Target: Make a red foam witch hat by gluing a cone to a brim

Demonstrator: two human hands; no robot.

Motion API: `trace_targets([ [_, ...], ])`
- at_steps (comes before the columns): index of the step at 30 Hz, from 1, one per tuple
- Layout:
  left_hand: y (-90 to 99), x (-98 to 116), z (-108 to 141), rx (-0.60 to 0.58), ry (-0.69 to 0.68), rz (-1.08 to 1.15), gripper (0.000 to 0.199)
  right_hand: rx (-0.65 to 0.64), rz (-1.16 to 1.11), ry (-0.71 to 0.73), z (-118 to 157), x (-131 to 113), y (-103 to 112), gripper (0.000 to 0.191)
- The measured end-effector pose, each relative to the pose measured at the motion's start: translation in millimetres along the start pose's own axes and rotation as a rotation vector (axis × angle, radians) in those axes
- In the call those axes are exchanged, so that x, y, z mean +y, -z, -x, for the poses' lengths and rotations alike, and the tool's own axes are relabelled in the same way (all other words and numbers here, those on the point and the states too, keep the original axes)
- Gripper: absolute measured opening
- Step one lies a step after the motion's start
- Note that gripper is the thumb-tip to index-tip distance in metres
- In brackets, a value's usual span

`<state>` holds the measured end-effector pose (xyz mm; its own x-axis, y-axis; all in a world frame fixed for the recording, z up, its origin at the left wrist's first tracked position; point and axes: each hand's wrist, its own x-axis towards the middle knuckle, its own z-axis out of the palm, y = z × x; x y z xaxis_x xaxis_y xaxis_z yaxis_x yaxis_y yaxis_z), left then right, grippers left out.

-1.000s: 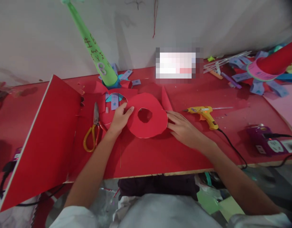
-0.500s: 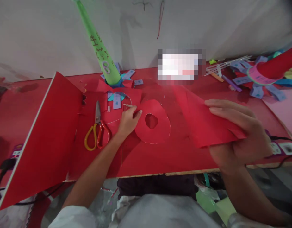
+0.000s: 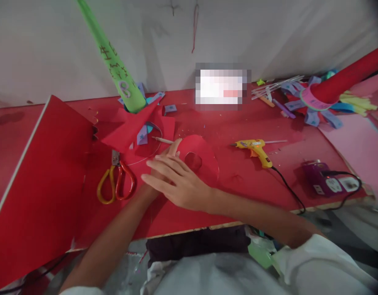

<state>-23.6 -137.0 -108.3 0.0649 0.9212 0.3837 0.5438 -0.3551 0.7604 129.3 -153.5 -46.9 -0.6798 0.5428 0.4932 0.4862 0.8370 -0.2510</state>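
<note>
The red paper ring (image 3: 208,155) lies near the middle of the worktop's (image 3: 253,188) front edge. At its left side, the left hand (image 3: 174,147) is too covered to tell its grip; the right hand (image 3: 182,184) crosses over, fingers loosely spread. Scissors (image 3: 115,159) lie leftward.

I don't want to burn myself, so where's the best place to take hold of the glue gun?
Best gripped by its handle, probably with the right hand from the near side: the glue gun lies flat, nozzle pointing left, handle slanting toward you. Mind the cord at the handle's end.
</note>
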Motion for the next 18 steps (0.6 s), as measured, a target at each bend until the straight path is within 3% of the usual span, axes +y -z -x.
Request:
trace_targets([
  [4, -6.7, -9, -28, -0.173, 0.034, -0.141, 0.043, 0.236, 0.027, -0.019, 48, 34, 37, 0.036],
  [6, -8.9, -8, -36, -0.229, 0.028, -0.229, 0.048, 0.363, 0.188, -0.201, 75, 62, 53, 0.021],
  [7, -9.4, -7, -38, -0.244, 0.022, -0.268, 0.049, 0.368, 0.281, -0.329, 88, 76, 61, 0.012],
  [9, -9.3, -3, -38, -0.233, 0.005, -0.305, 0.050, 0.290, 0.407, -0.551, 114, 101, 73, 0.010],
  [14, -2.4, 5, -37, -0.168, -0.139, -0.343, 0.044, 0.239, 0.586, -0.883, 156, 132, 86, 0.043],
  [18, 2.6, 11, -39, -0.307, -0.332, -0.424, 0.036, -0.133, 0.594, -1.196, 153, 128, 84, 0.056],
])
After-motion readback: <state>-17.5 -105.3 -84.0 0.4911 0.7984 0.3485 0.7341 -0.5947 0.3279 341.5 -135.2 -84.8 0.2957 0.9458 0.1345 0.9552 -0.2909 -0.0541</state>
